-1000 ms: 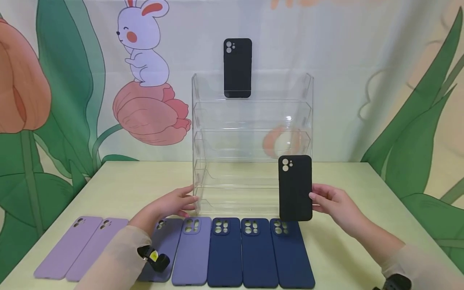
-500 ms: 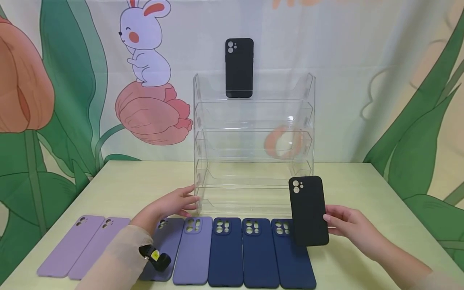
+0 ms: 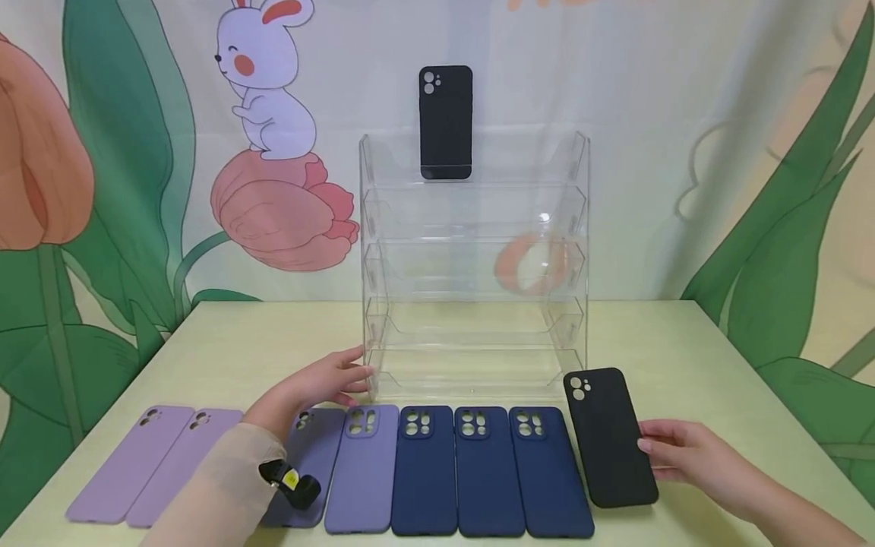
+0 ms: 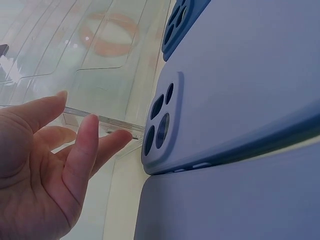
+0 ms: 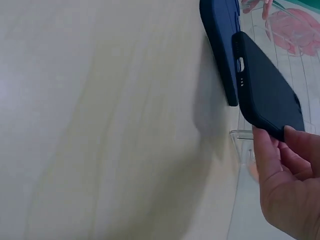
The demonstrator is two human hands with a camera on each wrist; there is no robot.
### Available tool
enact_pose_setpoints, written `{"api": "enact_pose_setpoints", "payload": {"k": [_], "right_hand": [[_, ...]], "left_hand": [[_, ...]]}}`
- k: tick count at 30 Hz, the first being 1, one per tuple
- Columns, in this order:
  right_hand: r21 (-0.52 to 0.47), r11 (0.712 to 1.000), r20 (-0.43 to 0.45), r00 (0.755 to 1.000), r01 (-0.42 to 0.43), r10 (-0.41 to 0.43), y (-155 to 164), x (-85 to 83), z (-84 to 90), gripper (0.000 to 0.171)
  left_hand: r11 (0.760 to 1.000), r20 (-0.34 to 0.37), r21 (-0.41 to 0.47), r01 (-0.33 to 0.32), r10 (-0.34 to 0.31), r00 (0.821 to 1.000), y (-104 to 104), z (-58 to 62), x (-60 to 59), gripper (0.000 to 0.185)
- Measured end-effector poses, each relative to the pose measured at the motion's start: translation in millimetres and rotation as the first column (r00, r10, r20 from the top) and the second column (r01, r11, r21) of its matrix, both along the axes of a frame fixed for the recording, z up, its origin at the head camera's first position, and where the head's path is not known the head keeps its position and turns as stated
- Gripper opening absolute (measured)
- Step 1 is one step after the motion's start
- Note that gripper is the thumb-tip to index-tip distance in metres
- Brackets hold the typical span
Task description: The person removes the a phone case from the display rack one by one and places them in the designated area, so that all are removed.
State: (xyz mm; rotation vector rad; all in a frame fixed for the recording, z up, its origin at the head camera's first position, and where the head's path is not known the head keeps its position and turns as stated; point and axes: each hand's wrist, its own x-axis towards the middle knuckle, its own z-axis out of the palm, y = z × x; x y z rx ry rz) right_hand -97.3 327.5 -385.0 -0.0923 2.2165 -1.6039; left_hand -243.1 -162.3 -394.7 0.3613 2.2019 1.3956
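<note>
At the right end of the row of cases on the pale surface point(image 3: 683, 357), the right hand point(image 3: 690, 460) holds a black phone case point(image 3: 611, 438) by its right long edge, fingers point(image 5: 270, 150) curled against that edge in a light pinch; the head view shows the case low over the surface or just touching it, and the right wrist view suggests its far end is still lifted a little, so I cannot tell whether it lies flat; it sits just beside the nearest navy case point(image 3: 549, 471), apart from it by a narrow gap; the left hand point(image 3: 314, 387) rests with fingers point(image 4: 87, 145) straight and spread, their tips at the lower left corner of the clear acrylic rack point(image 3: 472, 251), clamped on nothing; a second black case point(image 3: 446, 121) stands upright on the rack's top tier

To set the held case down well, I judge the hand should lower it flat, keep the pinch on the outer edge alone so the navy neighbour is not nudged, and let go only once the whole back is borne by the surface

The held case's long axis runs from near the person towards the rack, leaning slightly leftward at the far end; its camera cut-outs point away from the person, matching the row beside it
</note>
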Motion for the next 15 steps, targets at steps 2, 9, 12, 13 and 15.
{"api": "enact_pose_setpoints", "payload": {"k": [2,9,12,13,15], "right_hand": [[0.007,1.000,0.037,0.999,-0.011,0.011,4,1.2,-2.2,0.054],[0.074,0.997,0.152,0.988,0.009,-0.020,8,3.3,-12.1,0.053],[0.124,0.992,0.144,0.988,0.036,-0.053,6,3.1,-14.9,0.050],[0.139,0.989,0.136,0.989,0.044,-0.063,5,3.1,-15.5,0.049],[0.172,0.983,0.120,0.989,0.060,-0.082,2,2.6,-16.5,0.045]], "left_hand": [[1.000,-0.006,0.001,0.001,-0.001,1.000,0,0.8,-0.6,0.062],[1.000,-0.007,0.000,0.004,-0.004,1.000,0,1.9,1.2,0.063],[1.000,-0.003,0.004,0.002,-0.002,1.000,0,2.0,2.1,0.065],[1.000,-0.004,0.004,-0.001,0.001,1.000,0,2.0,2.2,0.066],[1.000,-0.005,0.004,-0.007,0.007,1.000,-1,1.9,2.0,0.067]]}}
